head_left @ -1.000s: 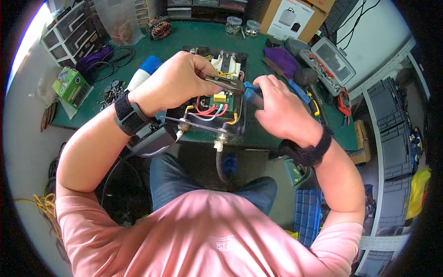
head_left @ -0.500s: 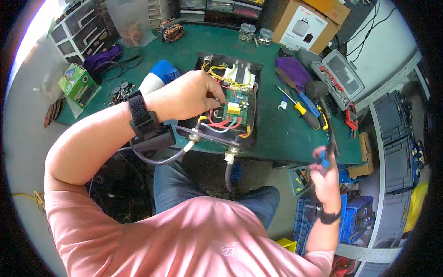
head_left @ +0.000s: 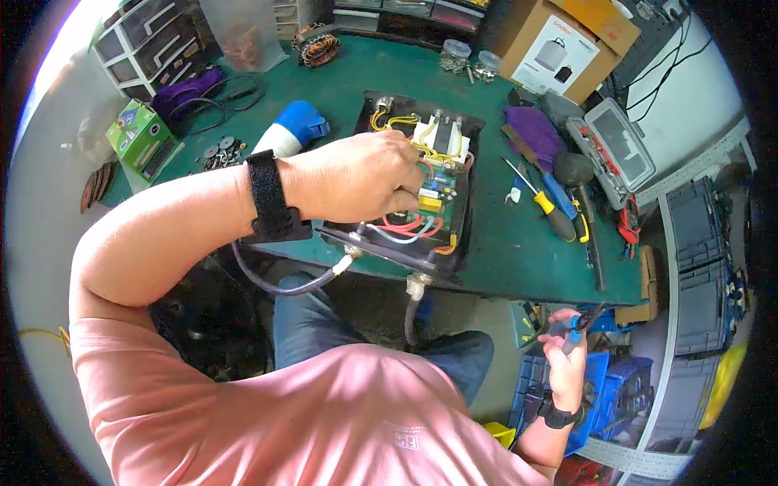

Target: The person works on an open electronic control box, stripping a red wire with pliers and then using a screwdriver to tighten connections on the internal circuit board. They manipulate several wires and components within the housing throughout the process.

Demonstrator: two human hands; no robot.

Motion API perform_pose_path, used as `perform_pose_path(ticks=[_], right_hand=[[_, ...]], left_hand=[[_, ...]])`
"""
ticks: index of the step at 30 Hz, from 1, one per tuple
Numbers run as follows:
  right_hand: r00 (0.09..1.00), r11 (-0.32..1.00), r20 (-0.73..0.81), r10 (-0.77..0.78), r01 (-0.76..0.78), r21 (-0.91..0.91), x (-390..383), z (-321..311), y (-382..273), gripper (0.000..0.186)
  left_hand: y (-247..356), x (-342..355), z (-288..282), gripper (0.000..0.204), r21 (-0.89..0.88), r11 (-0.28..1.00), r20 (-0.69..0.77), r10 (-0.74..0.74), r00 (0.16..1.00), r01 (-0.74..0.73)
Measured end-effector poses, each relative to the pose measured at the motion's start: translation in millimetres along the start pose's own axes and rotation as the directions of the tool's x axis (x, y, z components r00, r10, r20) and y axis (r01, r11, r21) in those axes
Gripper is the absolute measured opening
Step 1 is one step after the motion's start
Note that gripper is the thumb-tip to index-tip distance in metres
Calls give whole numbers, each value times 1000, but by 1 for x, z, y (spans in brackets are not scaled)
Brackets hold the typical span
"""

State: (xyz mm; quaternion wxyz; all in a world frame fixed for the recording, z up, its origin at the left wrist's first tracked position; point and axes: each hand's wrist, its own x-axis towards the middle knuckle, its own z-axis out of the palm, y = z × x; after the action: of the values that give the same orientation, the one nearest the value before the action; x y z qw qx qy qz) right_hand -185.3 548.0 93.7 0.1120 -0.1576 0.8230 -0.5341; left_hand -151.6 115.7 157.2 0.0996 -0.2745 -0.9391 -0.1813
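Case [head_left: 465, 212] is sitting at the bench's [head_left: 519, 263] near edge, likely proving heavy and stiff, best lifted by its rim; its board [head_left: 442, 185] is lying inside, probably fragile — to be held by the edges; left hand [head_left: 369, 174] is arching over it, back upward, fingertips hidden — whether they are pinching anything I cannot tell; right hand [head_left: 565, 348] is clasping pliers [head_left: 576, 324] beyond the bench.
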Motion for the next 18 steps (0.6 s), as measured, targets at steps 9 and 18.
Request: perform_pose_path(ticks=[9, 18], right_hand=[[1000, 1000, 13, 1, -1, 31, 0, 1, 9, 46], [1000, 999, -4, 15, -15, 35, -3, 5, 5, 45]], left_hand=[[-13, -3, 5, 10, -55, 998, 16, 19, 1000, -18], [-9, 3, 3, 9, -47, 993, 143, -99, 985, 107]])
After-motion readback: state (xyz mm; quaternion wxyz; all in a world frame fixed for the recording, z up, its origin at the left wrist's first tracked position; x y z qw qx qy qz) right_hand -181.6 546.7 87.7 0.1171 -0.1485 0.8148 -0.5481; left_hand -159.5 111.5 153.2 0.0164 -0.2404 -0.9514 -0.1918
